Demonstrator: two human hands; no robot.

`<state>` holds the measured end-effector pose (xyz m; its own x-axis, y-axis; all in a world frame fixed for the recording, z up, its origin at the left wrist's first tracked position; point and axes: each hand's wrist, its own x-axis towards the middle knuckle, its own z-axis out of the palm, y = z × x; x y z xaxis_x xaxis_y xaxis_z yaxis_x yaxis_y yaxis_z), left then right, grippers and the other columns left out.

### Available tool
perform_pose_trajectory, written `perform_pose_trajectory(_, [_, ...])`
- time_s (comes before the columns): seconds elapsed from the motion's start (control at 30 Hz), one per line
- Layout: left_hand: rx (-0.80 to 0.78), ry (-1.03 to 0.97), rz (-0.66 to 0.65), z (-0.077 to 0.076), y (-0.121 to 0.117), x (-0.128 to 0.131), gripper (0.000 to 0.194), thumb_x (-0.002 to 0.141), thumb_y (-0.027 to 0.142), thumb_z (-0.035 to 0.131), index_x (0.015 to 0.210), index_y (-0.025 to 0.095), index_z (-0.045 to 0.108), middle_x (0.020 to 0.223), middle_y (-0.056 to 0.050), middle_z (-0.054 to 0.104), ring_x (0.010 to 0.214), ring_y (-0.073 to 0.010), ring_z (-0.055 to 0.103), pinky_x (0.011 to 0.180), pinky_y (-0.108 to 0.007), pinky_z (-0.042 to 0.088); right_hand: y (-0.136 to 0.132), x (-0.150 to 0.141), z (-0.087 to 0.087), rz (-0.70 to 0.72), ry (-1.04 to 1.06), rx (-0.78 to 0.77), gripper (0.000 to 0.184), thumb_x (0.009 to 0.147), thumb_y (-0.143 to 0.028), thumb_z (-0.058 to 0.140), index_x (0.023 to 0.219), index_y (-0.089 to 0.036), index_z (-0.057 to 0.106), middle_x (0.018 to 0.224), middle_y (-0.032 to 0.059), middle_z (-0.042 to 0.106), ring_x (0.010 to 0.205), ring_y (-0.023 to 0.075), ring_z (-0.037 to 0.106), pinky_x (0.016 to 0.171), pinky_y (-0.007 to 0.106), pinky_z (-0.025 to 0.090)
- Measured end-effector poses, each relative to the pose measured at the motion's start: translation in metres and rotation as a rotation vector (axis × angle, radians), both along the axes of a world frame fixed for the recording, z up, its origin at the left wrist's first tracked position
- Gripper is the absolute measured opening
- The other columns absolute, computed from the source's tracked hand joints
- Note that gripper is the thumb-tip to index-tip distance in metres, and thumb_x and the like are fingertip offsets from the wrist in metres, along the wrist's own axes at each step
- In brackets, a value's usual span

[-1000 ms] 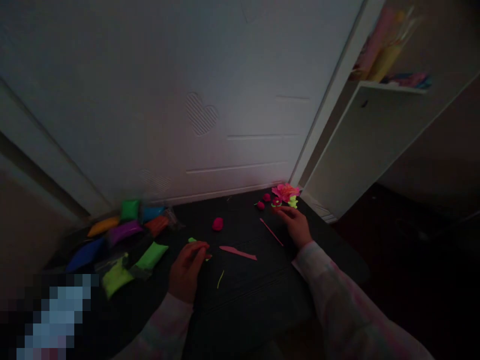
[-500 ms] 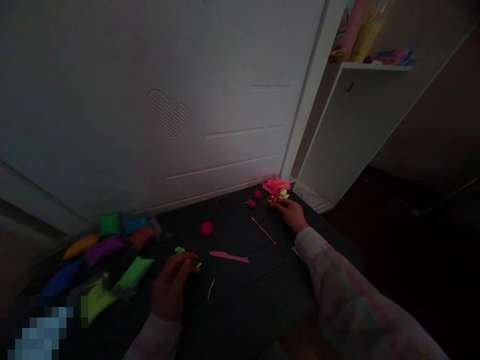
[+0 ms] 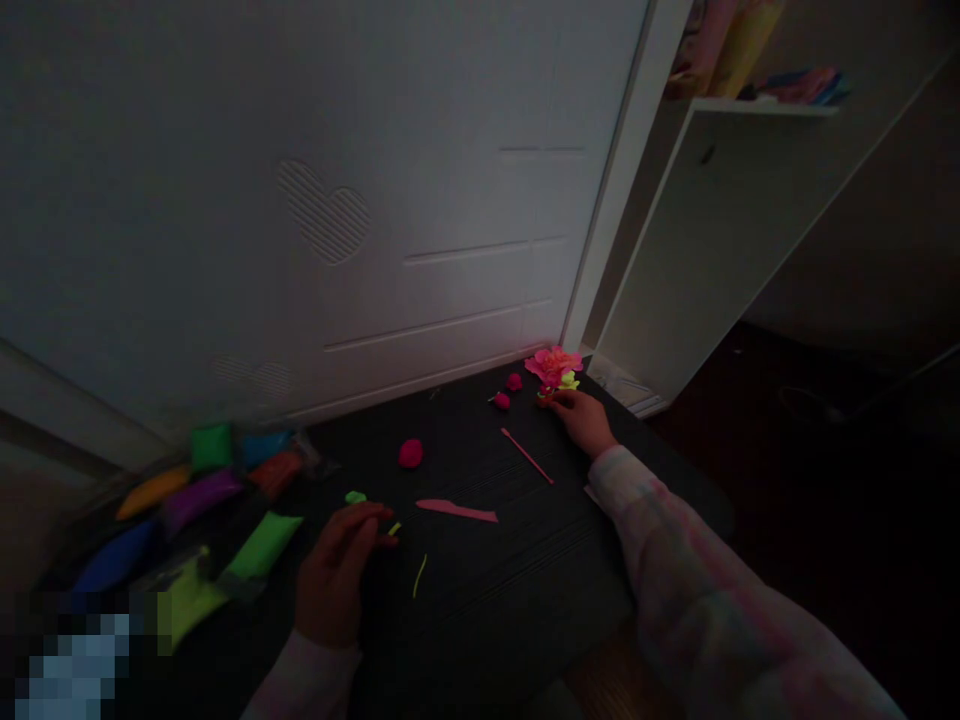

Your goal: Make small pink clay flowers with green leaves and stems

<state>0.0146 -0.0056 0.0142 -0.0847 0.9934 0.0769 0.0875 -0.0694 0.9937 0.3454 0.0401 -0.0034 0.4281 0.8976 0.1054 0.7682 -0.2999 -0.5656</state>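
The scene is dim. My right hand (image 3: 585, 420) reaches to the far right of the dark table (image 3: 510, 570), its fingertips touching a pink clay flower (image 3: 553, 365) with small yellow-green bits beside it. My left hand (image 3: 337, 575) rests lower left, fingers curled over a small yellow-green clay piece (image 3: 394, 528). A green clay bit (image 3: 355, 497) lies just above that hand. Between the hands lie a pink clay knife (image 3: 457, 511), a thin pink stick tool (image 3: 527, 456), a pink clay ball (image 3: 410, 453) and a thin green strand (image 3: 419, 576).
Several bright clay packets (image 3: 202, 500) in green, blue, orange, purple and yellow are piled at the table's left. Two small pink clay balls (image 3: 508, 391) sit near the flower. A white door with a heart relief (image 3: 322, 215) stands behind; a white shelf unit (image 3: 720, 200) is at the right.
The view has swung left and down. My right hand has crept closer to the pink flower. My left hand has stayed by the small green piece.
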Motion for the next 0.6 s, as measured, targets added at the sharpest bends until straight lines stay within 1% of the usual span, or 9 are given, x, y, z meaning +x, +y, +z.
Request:
perform_pose_trajectory(0.13, [0.004,0.009,0.016,0.000,0.000,0.001,0.021,0.067,0.036,0.060,0.075,0.017,0.061,0.084,-0.002,0.061,0.055,-0.0133,0.058,0.060,-0.031,0.050,-0.001,-0.001,0.000,-0.006,-0.018,0.003,0.026,0.084,-0.031,0.047,0.106,-0.017,0.052,0.108,0.0064,0.054,0.091,0.0161,0.055,0.077,0.037,0.047])
perform_pose_trajectory(0.23, [0.075,0.040,0.052,0.000,0.001,-0.002,0.018,0.068,0.034,0.058,0.074,0.017,0.061,0.078,-0.001,0.060,0.054,-0.0116,0.056,0.061,-0.030,0.047,-0.002,-0.001,-0.001,-0.011,-0.025,0.018,0.025,0.084,-0.032,0.047,0.103,-0.016,0.053,0.106,0.0058,0.056,0.090,0.0157,0.055,0.077,0.037,0.046])
perform_pose_trajectory(0.33, [0.145,0.076,0.141,-0.002,0.009,-0.012,0.015,0.068,0.031,0.058,0.071,0.017,0.061,0.061,0.002,0.056,0.054,-0.0103,0.051,0.057,-0.026,0.043,-0.003,-0.002,-0.001,-0.028,-0.032,0.044,0.022,0.082,-0.029,0.049,0.097,-0.015,0.058,0.098,0.0057,0.060,0.088,0.0161,0.057,0.078,0.036,0.045])
perform_pose_trajectory(0.4, [0.140,0.060,0.215,-0.005,0.017,-0.022,0.015,0.067,0.030,0.058,0.071,0.016,0.061,0.052,0.004,0.052,0.052,-0.0101,0.049,0.052,-0.024,0.039,-0.003,-0.002,-0.002,-0.044,-0.037,0.063,0.021,0.080,-0.027,0.050,0.093,-0.015,0.062,0.093,0.0067,0.064,0.086,0.0175,0.058,0.078,0.033,0.044])
perform_pose_trajectory(0.43, [0.147,0.031,0.292,-0.007,0.022,-0.027,0.016,0.066,0.031,0.058,0.070,0.016,0.061,0.049,0.004,0.050,0.048,-0.0094,0.047,0.048,-0.023,0.037,-0.003,-0.002,-0.002,-0.052,-0.039,0.071,0.021,0.078,-0.026,0.050,0.091,-0.015,0.063,0.092,0.0072,0.065,0.086,0.0183,0.059,0.076,0.032,0.043])
perform_pose_trajectory(0.47, [0.147,0.012,0.344,-0.010,0.026,-0.031,0.017,0.064,0.031,0.059,0.069,0.016,0.061,0.049,0.004,0.050,0.046,-0.0088,0.045,0.045,-0.022,0.035,-0.003,-0.002,-0.002,-0.059,-0.042,0.079,0.022,0.077,-0.025,0.050,0.091,-0.015,0.064,0.091,0.0075,0.066,0.085,0.0187,0.059,0.075,0.031,0.043])
perform_pose_trajectory(0.53, [0.128,-0.059,0.399,-0.013,0.033,-0.037,0.018,0.061,0.031,0.060,0.069,0.015,0.062,0.052,0.004,0.053,0.044,-0.0080,0.044,0.043,-0.022,0.035,-0.003,-0.002,-0.002,-0.072,-0.048,0.094,0.023,0.075,-0.025,0.051,0.090,-0.015,0.064,0.089,0.0068,0.067,0.083,0.0186,0.060,0.073,0.029,0.043])
perform_pose_trajectory(0.6, [0.108,-0.104,0.418,-0.014,0.036,-0.038,0.018,0.059,0.031,0.060,0.068,0.015,0.062,0.053,0.004,0.053,0.043,-0.0073,0.044,0.042,-0.021,0.034,-0.003,-0.001,-0.003,-0.086,-0.060,0.104,0.023,0.073,-0.026,0.051,0.089,-0.015,0.064,0.086,0.0063,0.067,0.080,0.0179,0.061,0.070,0.028,0.043])
